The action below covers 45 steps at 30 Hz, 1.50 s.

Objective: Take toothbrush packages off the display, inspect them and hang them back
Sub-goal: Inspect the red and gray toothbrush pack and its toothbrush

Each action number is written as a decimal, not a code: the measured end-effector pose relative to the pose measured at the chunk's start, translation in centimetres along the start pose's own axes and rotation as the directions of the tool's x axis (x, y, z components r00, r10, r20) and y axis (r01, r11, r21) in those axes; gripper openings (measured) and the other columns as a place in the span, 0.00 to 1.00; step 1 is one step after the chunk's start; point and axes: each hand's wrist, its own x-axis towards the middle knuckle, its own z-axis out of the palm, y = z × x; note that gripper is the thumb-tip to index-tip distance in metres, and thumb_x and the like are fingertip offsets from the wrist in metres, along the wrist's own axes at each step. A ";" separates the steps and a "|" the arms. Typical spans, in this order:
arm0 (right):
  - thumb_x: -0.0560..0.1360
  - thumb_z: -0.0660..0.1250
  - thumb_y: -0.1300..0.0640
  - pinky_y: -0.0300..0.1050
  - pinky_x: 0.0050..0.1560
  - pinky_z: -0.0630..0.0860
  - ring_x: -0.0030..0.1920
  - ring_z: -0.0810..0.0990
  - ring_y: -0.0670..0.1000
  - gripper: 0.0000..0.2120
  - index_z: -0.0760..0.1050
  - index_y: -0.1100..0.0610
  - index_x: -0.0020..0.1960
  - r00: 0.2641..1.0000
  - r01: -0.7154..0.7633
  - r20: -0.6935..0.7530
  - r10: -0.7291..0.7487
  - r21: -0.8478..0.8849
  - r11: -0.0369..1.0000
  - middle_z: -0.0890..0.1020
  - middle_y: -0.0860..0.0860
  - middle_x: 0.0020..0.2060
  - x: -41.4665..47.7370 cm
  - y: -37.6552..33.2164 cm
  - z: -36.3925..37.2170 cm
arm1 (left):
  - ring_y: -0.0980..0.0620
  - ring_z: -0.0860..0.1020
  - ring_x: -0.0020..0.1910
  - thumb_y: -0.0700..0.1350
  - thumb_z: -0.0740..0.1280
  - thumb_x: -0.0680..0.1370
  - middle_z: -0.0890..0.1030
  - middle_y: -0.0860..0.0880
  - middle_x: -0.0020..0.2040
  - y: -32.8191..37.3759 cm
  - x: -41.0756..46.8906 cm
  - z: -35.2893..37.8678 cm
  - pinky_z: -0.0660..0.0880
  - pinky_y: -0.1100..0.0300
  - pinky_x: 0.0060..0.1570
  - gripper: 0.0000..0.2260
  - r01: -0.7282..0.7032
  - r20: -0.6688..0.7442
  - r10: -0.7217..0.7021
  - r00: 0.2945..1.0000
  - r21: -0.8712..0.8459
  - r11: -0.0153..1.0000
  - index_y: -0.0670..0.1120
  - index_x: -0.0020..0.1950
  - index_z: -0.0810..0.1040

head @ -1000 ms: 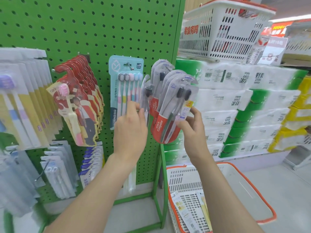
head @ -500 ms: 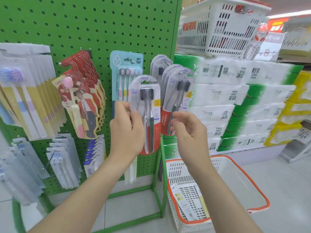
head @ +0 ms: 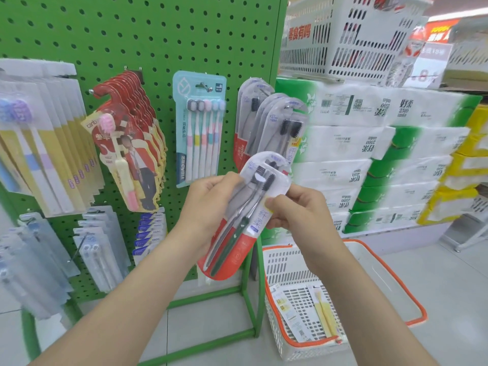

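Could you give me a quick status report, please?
Left hand and right hand grip the toothbrush package. Off the display, tilted. Matching packs hang above, nothing between.

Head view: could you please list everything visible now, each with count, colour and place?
pegboard: one, green, left half.
held toothbrush package: one, clear with red base, two dark brushes, in front of the pegboard.
red packages: many, on a hook, upper left.
teal package: one, hanging at centre.
clear-red packages: several, hanging at the pegboard's right edge.
yellow-white packages: many, far left.
floor basket: one, white, orange rim, lower right.
top basket: one, white, on the tissue packs.
tissue packs: many, white and green, stacked right.
left hand: grips the held package's left edge.
right hand: pinches its right edge.
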 end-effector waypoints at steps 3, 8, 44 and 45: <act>0.75 0.66 0.58 0.53 0.44 0.83 0.40 0.84 0.57 0.11 0.86 0.60 0.48 0.999 -0.043 -0.009 0.044 0.120 0.992 0.87 0.62 0.43 0.1 0.1 -0.4 | 0.44 0.83 0.36 0.52 0.73 0.80 0.87 0.36 0.42 0.2 0.3 -0.8 0.80 0.53 0.42 0.19 0.032 0.067 -0.039 0.997 0.099 0.995 0.35 0.46 0.86; 0.85 0.64 0.56 0.46 0.34 0.81 0.34 0.82 0.55 0.16 0.86 0.62 0.46 0.979 -0.102 -0.159 0.126 0.149 0.984 0.85 0.63 0.38 0.1 0.2 -1.2 | 0.45 0.84 0.36 0.53 0.75 0.79 0.88 0.40 0.43 0.1 0.2 -1.0 0.79 0.57 0.41 0.15 0.032 0.109 -0.064 0.992 0.274 0.961 0.40 0.46 0.89; 0.82 0.71 0.56 0.47 0.45 0.86 0.44 0.88 0.56 0.08 0.83 0.61 0.55 0.820 0.014 -0.482 0.309 0.557 0.830 0.88 0.58 0.47 -0.2 -0.7 -2.6 | 0.47 0.84 0.34 0.39 0.58 0.85 0.85 0.36 0.54 0.8 0.0 -0.9 0.81 0.58 0.27 0.15 0.114 0.262 -0.061 0.963 -0.192 0.975 0.38 0.62 0.83; 0.82 0.72 0.55 0.47 0.45 0.86 0.44 0.89 0.55 0.08 0.83 0.61 0.54 0.823 0.013 -0.476 0.309 0.560 0.828 0.88 0.58 0.47 -0.2 -0.8 -2.5 | 0.47 0.84 0.34 0.39 0.58 0.85 0.84 0.36 0.54 0.8 0.0 -0.9 0.81 0.59 0.27 0.15 0.123 0.261 -0.070 0.963 -0.196 0.973 0.38 0.62 0.83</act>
